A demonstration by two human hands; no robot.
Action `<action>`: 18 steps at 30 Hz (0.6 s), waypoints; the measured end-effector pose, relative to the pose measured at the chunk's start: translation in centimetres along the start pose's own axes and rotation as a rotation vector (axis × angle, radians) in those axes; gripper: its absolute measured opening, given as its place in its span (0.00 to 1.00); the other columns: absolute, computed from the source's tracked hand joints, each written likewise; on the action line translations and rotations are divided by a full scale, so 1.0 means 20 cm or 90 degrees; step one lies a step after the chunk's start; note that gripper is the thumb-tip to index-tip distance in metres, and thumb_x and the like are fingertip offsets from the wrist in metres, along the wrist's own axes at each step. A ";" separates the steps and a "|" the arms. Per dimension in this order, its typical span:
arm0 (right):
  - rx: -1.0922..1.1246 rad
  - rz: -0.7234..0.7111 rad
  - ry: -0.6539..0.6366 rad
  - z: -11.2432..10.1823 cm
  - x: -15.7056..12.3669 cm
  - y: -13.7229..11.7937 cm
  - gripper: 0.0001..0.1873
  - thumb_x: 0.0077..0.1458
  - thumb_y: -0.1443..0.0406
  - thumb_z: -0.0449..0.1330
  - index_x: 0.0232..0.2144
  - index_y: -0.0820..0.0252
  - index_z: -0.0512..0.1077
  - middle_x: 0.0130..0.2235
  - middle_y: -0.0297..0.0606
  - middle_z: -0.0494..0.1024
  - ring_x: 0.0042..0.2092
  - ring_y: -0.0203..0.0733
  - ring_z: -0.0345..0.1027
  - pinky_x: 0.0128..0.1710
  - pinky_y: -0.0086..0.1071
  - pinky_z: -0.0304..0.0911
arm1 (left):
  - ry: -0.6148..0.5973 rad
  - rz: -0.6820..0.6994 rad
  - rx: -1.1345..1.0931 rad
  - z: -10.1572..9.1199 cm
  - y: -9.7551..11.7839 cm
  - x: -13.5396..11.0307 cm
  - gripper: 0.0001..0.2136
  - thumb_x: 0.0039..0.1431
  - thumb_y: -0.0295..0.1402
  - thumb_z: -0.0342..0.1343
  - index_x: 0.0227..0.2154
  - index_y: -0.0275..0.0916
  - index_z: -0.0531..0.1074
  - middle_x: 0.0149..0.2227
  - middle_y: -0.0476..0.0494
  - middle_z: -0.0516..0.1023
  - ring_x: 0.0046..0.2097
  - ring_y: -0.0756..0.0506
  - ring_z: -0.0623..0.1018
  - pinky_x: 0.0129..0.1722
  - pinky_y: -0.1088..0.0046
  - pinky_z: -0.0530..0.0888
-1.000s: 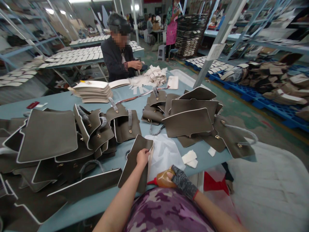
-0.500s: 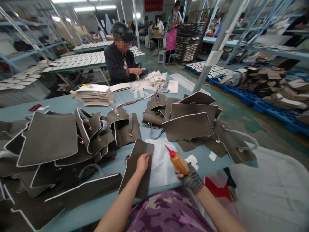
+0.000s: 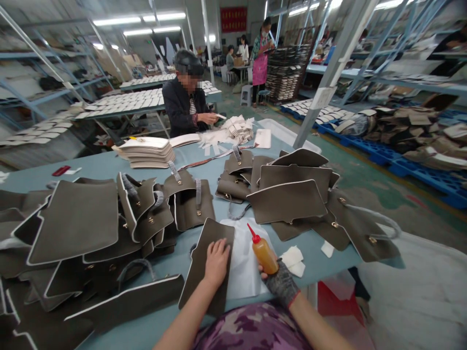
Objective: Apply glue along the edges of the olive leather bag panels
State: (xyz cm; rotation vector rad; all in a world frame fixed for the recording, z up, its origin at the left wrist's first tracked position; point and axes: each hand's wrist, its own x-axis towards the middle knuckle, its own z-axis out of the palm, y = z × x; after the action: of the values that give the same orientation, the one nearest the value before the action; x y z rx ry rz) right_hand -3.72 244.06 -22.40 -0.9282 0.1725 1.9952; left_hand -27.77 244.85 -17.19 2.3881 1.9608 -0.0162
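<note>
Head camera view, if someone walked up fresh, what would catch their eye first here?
Probably the amber squeeze bottle with its red nozzle, held upright in the gloved right hand at the near table edge. Beside it, the bare left hand lies flat on a grey-brown panel next to a white sheet. Heaps of matching white-edged bag pieces crowd the blue table, and a seated person works at the far side.

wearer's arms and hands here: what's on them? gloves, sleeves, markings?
Left hand is bare: no glove, and no sleeve on the forearm up to the frame edge. Right hand wears a dark grey speckled knit glove with a thin red cuff edge; its fingertips look uncovered. The right forearm past the cuff is also sleeveless. No watch, rings or markings show. A purple camouflage-pattern garment covers the torso.
</note>
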 end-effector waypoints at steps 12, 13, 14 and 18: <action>0.005 0.000 -0.001 0.01 0.00 0.00 0.15 0.42 0.54 0.67 0.30 0.56 0.75 0.21 0.36 0.80 0.22 0.40 0.72 0.17 0.27 0.62 | -0.200 -0.205 0.057 -0.35 0.11 0.07 0.32 0.62 0.19 0.40 0.67 0.50 0.51 0.51 0.36 0.74 0.45 0.43 0.79 0.41 0.71 0.76; 0.004 0.003 0.000 0.01 0.00 -0.01 0.15 0.43 0.54 0.66 0.30 0.57 0.74 0.21 0.36 0.79 0.22 0.40 0.72 0.17 0.27 0.62 | -0.213 -0.175 0.078 -0.32 0.17 0.08 0.32 0.61 0.19 0.40 0.66 0.51 0.54 0.55 0.34 0.72 0.46 0.43 0.78 0.40 0.71 0.77; 0.003 0.003 0.002 0.02 0.00 -0.01 0.15 0.43 0.54 0.66 0.30 0.58 0.74 0.21 0.37 0.79 0.22 0.40 0.72 0.17 0.27 0.62 | -0.228 -0.157 0.090 -0.29 0.22 0.09 0.31 0.61 0.19 0.41 0.65 0.50 0.57 0.59 0.32 0.68 0.47 0.42 0.78 0.39 0.71 0.77; 0.003 -0.004 0.018 0.06 -0.02 -0.02 0.16 0.39 0.59 0.70 0.30 0.61 0.73 0.21 0.38 0.79 0.22 0.40 0.72 0.16 0.27 0.62 | -0.247 -0.178 0.133 -0.14 0.31 0.14 0.28 0.62 0.20 0.42 0.62 0.48 0.63 0.67 0.25 0.55 0.42 0.44 0.80 0.36 0.70 0.79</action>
State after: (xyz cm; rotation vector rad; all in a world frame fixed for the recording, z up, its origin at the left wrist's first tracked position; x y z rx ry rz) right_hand -3.93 244.52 -21.17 -0.9530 0.1889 1.9769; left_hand -21.29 246.57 -14.30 1.9920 2.1544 -0.6698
